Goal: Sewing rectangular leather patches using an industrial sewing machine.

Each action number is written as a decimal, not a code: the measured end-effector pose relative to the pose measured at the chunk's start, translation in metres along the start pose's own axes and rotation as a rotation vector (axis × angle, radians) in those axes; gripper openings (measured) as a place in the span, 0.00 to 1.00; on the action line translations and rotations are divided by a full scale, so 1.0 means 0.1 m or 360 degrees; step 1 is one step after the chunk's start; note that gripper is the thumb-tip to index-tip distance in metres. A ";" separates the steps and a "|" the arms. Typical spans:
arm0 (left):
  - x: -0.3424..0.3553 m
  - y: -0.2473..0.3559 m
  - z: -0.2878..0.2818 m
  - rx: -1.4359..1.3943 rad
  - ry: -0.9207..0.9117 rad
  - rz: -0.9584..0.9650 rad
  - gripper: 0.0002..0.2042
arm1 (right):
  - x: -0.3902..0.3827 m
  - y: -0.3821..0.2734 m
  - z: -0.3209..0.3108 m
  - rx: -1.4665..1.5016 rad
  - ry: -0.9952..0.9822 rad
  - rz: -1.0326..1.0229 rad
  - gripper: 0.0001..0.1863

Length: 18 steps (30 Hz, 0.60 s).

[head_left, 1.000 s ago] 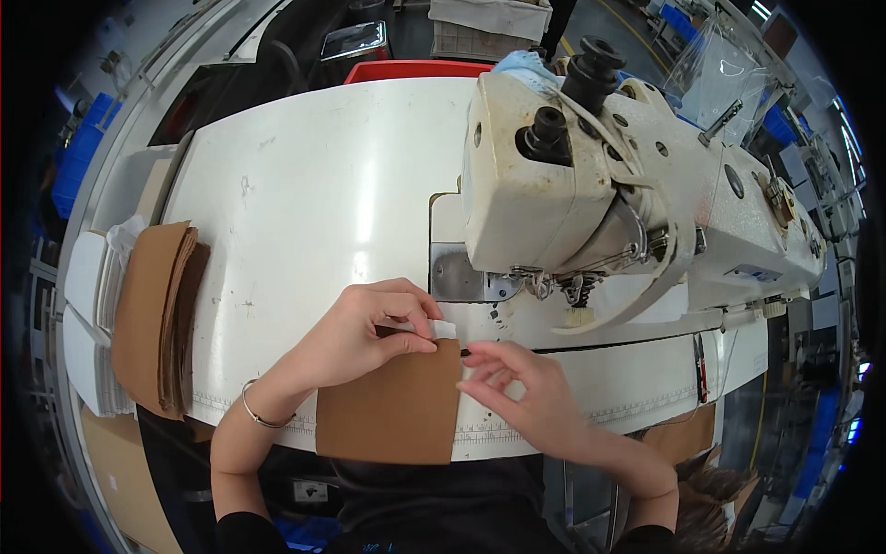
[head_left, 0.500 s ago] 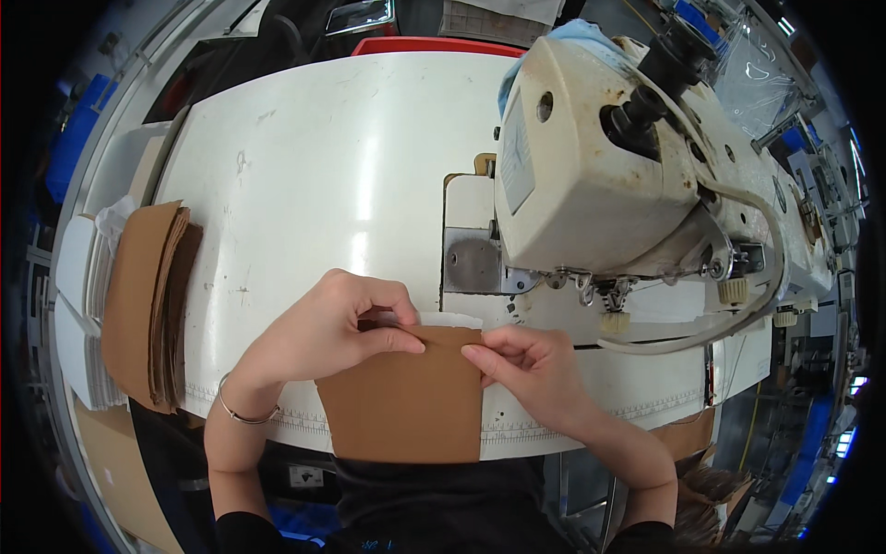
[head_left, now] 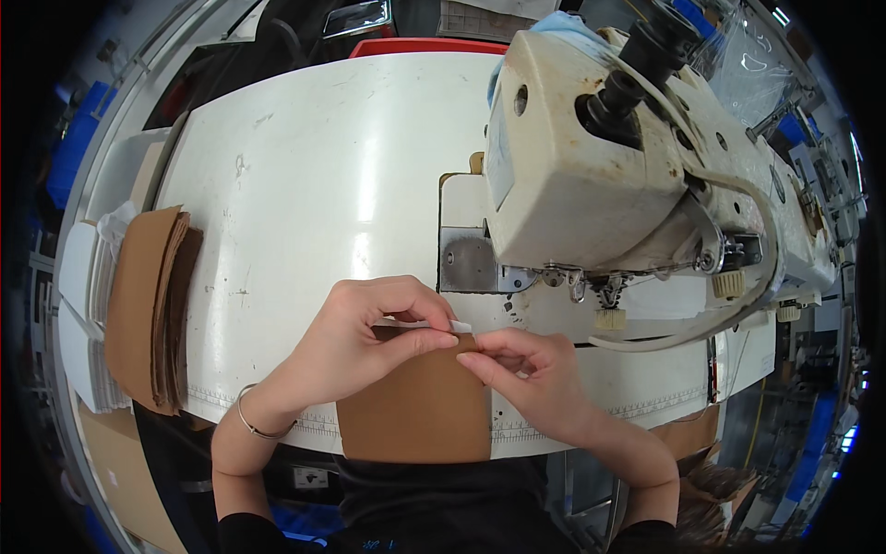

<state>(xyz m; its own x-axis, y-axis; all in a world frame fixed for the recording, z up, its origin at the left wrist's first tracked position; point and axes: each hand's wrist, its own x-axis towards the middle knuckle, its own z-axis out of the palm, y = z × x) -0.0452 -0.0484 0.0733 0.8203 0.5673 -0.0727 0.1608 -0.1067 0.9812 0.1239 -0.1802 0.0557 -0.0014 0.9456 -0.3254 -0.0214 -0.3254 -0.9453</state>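
Note:
A flat brown fabric piece (head_left: pixel 415 415) lies at the table's front edge, its lower part reaching that edge. My left hand (head_left: pixel 378 328) pinches its upper edge between thumb and fingers, together with a thin white strip (head_left: pixel 461 327) that shows behind the brown edge. Close beside it, my right hand (head_left: pixel 521 365) pinches the upper right corner of the same piece. Both sets of fingertips almost meet there. How the white strip is joined to the brown piece is hidden by my fingers.
A white sewing machine (head_left: pixel 581 175) stands at the right, its metal plate (head_left: pixel 469 263) set into the white table (head_left: pixel 286 166). At the left edge are a stack of brown pieces (head_left: pixel 138 314) and a stack of white pieces (head_left: pixel 78 314). A red tray (head_left: pixel 425 44) sits beyond the far edge.
My left hand has slid right along the upper edge toward my right hand. Less of the white strip shows now. The brown piece has shifted slightly to the right.

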 end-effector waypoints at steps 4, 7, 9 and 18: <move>-0.01 0.02 0.00 -0.0090 -0.0008 -0.0075 0.02 | 0.01 0.05 0.05 0.0077 0.0215 -0.0286 0.09; -0.01 0.03 0.01 -0.0123 -0.0005 -0.0094 0.02 | 0.02 0.09 0.06 0.0043 0.0240 -0.0306 0.09; -0.01 0.03 0.01 -0.0133 -0.0005 -0.0090 0.02 | 0.01 0.10 0.06 0.0096 0.0264 -0.0302 0.09; -0.02 0.03 0.01 -0.0138 0.0010 -0.0131 0.02 | 0.01 0.07 0.05 0.0012 0.0241 -0.0297 0.08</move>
<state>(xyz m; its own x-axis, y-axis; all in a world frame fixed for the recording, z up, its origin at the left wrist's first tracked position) -0.0453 -0.0506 0.0765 0.8029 0.5763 -0.1528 0.1790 0.0114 0.9838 0.1190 -0.1815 0.0486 0.1529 0.9775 -0.1452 -0.0145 -0.1447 -0.9894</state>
